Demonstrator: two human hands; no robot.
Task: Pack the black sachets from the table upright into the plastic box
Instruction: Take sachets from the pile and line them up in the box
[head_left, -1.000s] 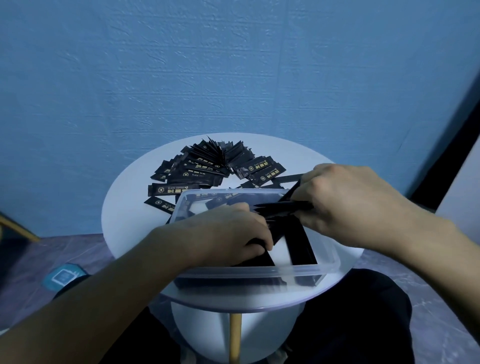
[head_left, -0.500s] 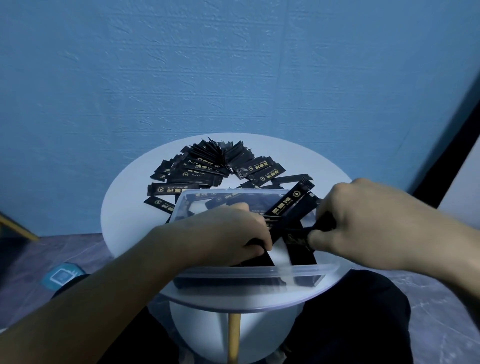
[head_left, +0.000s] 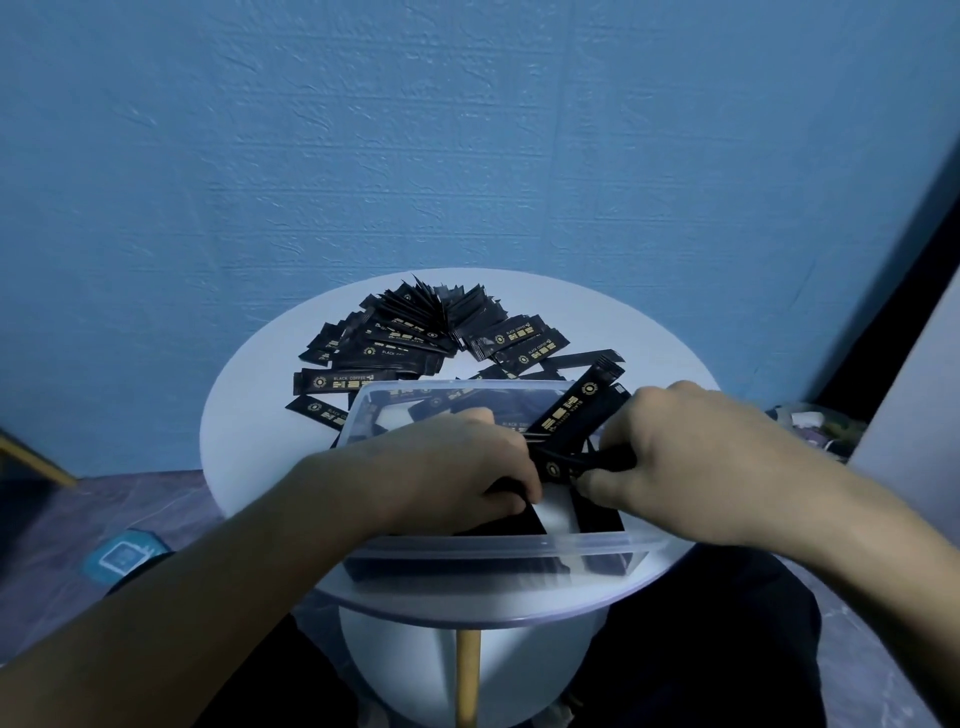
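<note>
Your hands meet over the box (head_left: 597, 546), close together but each clamped on its own sachets. Your left hand (head_left: 441, 467) reaches in from the near left, fingers curled down over the tops of the row (head_left: 511, 522) standing on edge inside, against the near wall. Your right hand (head_left: 696, 467) comes in from the right and pinches a small bundle (head_left: 571, 415) of sachets by its lower end. The bundle tilts up and away to the right, its gold print facing you and its top above the far rim. Its lower end sits just beside your left fingertips, above a gap in the row where the pale floor of the box shows. The box is clear plastic and stands on the near half of the round white worktop (head_left: 244, 457). Behind it, a loose pile (head_left: 415, 338) of sachets lies fanned and overlapping on the far half, some touching the far wall of the box. A blue wall (head_left: 467, 130) rises behind.
</note>
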